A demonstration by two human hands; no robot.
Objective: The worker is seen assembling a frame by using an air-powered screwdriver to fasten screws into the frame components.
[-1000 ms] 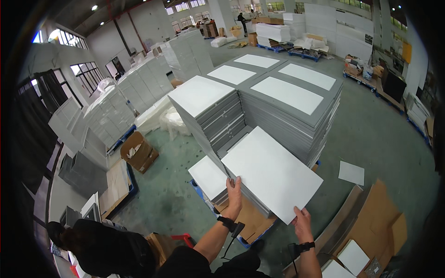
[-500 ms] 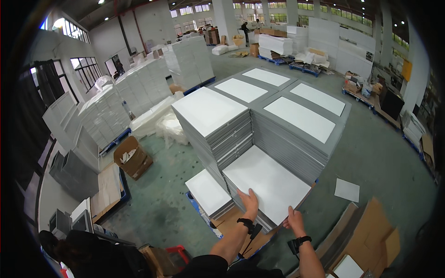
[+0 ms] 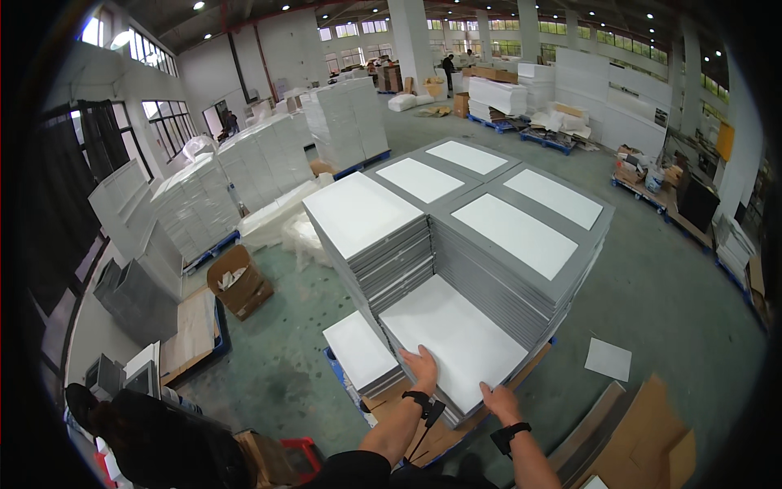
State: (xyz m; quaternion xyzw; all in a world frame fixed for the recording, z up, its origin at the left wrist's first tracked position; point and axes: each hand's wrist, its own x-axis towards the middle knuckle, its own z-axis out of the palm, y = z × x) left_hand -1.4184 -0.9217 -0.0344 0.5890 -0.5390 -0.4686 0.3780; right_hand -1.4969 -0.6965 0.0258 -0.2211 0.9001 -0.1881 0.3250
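Note:
A white rectangular panel (image 3: 456, 330) with thin grey edges lies flat on top of a low stack, in the notch between taller stacks. My left hand (image 3: 419, 368) grips its near-left edge, thumb on the white face and the fingers partly hidden. On the near-right edge, close to the corner, my right hand (image 3: 499, 403) is closed, its fingertips out of sight below. Behind to the left rises a taller stack of white-topped panels (image 3: 364, 212). Grey-framed panels with white centres (image 3: 517, 238) top the stacks at the right and back. A lower white stack (image 3: 361, 349) is at the left.
A blue pallet (image 3: 346, 387) with cardboard lies beneath the stacks. On the floor stand an open cardboard box (image 3: 238, 281) at left and cardboard sheets (image 3: 643, 436) at right, with a white sheet (image 3: 608, 359) beyond. A person in black (image 3: 159, 440) is at lower left.
The view has tilted and shifted slightly, so the scene sits lower in the picture. Both hands stay at the same edges of the white panel, which shows no clear movement on its stack.

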